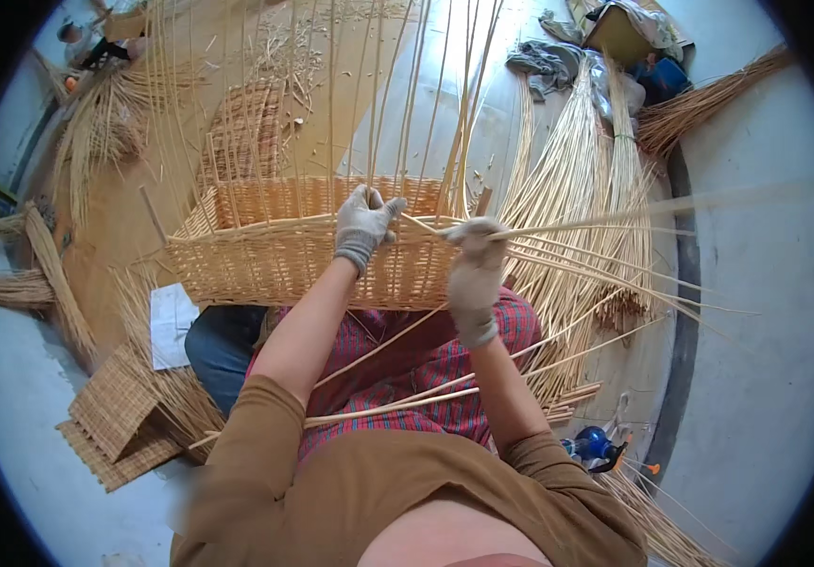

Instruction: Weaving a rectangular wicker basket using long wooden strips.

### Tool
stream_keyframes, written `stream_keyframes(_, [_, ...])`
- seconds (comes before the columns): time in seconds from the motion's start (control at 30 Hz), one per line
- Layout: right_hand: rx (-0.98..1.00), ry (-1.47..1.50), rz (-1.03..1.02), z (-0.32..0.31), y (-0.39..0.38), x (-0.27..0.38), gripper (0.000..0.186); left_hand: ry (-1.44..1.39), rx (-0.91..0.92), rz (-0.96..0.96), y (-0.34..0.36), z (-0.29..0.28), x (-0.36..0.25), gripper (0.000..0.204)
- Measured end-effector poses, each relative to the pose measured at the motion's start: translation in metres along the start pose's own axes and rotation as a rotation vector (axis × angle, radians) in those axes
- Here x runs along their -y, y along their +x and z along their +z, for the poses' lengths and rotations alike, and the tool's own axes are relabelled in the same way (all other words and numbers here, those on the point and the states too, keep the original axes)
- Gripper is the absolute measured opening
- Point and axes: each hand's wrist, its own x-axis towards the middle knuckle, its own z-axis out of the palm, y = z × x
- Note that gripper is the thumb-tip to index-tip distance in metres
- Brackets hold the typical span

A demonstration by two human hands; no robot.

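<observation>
A rectangular wicker basket point(274, 269), partly woven, rests across my lap with tall upright stakes point(331, 104) rising from its walls. My gloved left hand point(365, 225) is closed at the near rim, its fingers pinching a stake and the weaving there. Just right of it my gloved right hand point(476, 269) grips several willow rods point(577, 227) that run from the rim out to the right. The hand and the rods are slightly blurred. More loose rods point(407, 404) lie over my red checked apron point(435, 364).
Large bundles of pale rods point(567, 161) lie on the right, a brown bundle point(709, 99) behind them. A blue spray bottle point(594, 444) stands lower right. Woven panels point(114, 402) and a white paper point(171, 326) lie at left. Wood chips point(298, 57) litter the far floor.
</observation>
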Motion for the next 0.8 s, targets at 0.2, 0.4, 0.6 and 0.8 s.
stream_keyframes(0.2, [-0.464,-0.276,0.222,-0.091,0.029,0.039,0.028,-0.156,-0.230,0.793,-0.016,0.013,-0.024,0.022])
stream_keyframes(0.4, [-0.313,-0.371,0.087,-0.071,0.082,0.034,0.030,0.410,0.247,0.450,-0.011,0.075,-0.004,0.029])
stream_keyframes(0.6, [0.171,-1.458,-0.574,-0.004,0.136,0.029,0.065,0.379,0.176,0.264,-0.007,0.079,0.018,0.049])
stream_keyframes(0.8, [0.401,-1.864,-0.027,-0.053,0.078,0.009,0.038,0.119,0.195,0.423,-0.011,0.084,0.012,0.035])
